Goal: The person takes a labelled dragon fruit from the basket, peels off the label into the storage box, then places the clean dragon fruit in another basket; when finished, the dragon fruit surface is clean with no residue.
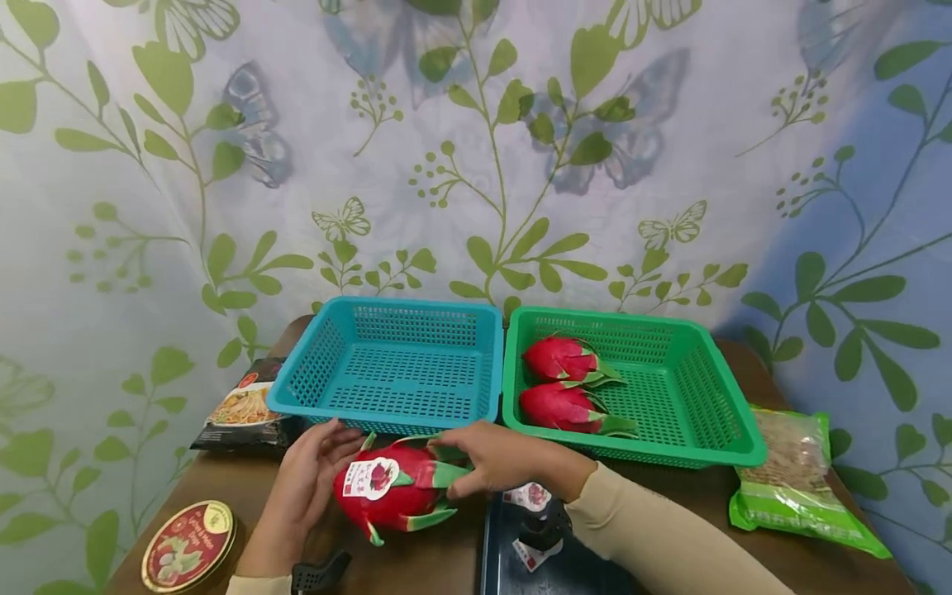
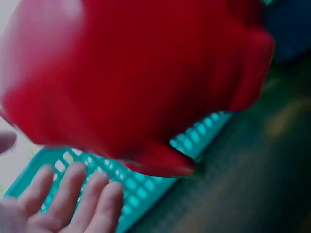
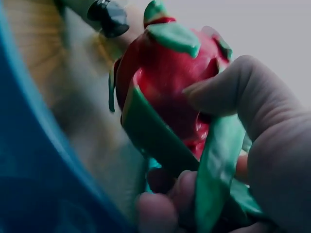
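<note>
A red dragon fruit (image 1: pixel 397 483) with green-tipped scales and a white sticker (image 1: pixel 372 478) is held above the table, in front of the blue basket (image 1: pixel 383 420). My right hand (image 1: pixel 506 459) grips it by its leafy end; in the right wrist view the thumb (image 3: pixel 218 92) presses the red skin and fingers curl among the green leaves (image 3: pixel 214 165). On the fruit's other side is my left hand (image 1: pixel 312 475), fingers loosely extended. The left wrist view shows those fingers (image 2: pixel 73 199) apart from the blurred fruit (image 2: pixel 126 73).
Two dragon fruits (image 1: pixel 561 406) lie in the green basket (image 1: pixel 725 450) at right. A dark tray (image 1: pixel 580 570) with stickers (image 1: pixel 530 555) is under my right forearm. A round red tin (image 1: pixel 188 545) and a black noodle packet (image 1: pixel 241 409) lie left, a green-edged bag (image 1: pixel 796 471) right.
</note>
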Motion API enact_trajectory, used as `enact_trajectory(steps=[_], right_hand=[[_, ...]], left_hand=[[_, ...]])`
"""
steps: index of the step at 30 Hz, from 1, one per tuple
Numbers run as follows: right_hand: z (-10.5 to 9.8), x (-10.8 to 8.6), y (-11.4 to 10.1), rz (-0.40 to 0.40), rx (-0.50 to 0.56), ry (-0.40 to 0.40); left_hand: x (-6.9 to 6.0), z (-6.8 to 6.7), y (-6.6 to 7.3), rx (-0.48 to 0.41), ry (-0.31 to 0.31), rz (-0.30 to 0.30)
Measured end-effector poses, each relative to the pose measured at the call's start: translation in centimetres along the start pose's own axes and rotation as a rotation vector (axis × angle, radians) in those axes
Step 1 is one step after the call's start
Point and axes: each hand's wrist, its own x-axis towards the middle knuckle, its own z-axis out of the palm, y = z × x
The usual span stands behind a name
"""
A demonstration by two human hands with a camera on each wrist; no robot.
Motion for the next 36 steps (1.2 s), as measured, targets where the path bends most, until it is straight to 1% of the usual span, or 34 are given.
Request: enact_trajectory(steps=[2,4,6,8,9,10,11,12,13,15,20,22,25,28,31,35,36], right_hand=[[1.1,0.3,0.0,0.025,0.007,0.011],[1.8,0.6,0.2,0.042,0.005,0.026],[2.4,0.9,0.5,0.05,-0.005,0.017],[2.5,1.3,0.7,0.05,-0.034,-0.002],[2.6,1.5,0.9,0.05,-0.043,-0.013],[2.7,1.6,0.9,0.05,-0.051,-0.024],[2.8,1.7,1.0,0.052,-0.057,-0.035],[2.9,1.8,1.0,0.058,-0.063,-0.042],[2.9,2.0,1.0,0.064,-0.071,-0.046],[2.9,2.2,0.8,0.081,-0.108,-0.055],[3.2,2.2,-0.3,0.16,-0.258,-0.079],[3.4,1.9,-0.6,0.195,-0.289,-0.072],[3.3,1.3,-1.2,0.227,-0.294,-0.04],[3.1,1.0,-2.3,0.208,-0.291,0.002],[2.7,0.7,-3.8,0.176,-0.328,0.036],[1.5,0.7,-5.8,0.117,-0.381,0.104],[1.5,0.8,-6.2,0.104,-0.386,0.12]], left_hand=[[-0.9,-0.9,-0.2,0.112,-0.072,0.017],[-1.5,-1.6,-0.5,0.209,-0.206,0.063],[-2.0,-2.4,-0.9,0.282,-0.368,0.122],[-1.9,-3.1,-1.2,0.328,-0.538,0.203],[-1.8,-3.4,-1.4,0.33,-0.626,0.233],[-1.7,-3.7,-1.5,0.338,-0.692,0.251],[-1.6,-3.8,-1.6,0.349,-0.744,0.263],[-1.5,-4.0,-1.7,0.36,-0.779,0.269],[-1.4,-4.0,-1.7,0.379,-0.793,0.269],[-1.4,-4.0,-1.7,0.428,-0.789,0.26],[-2.3,-4.0,-1.9,0.585,-0.681,0.273],[-2.6,-3.9,-2.2,0.624,-0.645,0.279],[-2.7,-3.8,-2.6,0.656,-0.619,0.294],[-3.0,-4.0,-2.6,0.672,-0.585,0.298],[-3.0,-4.2,-2.5,0.685,-0.562,0.302],[-2.2,-3.6,-2.4,0.662,-0.57,0.313],[-2.1,-3.5,-2.5,0.657,-0.568,0.306]])
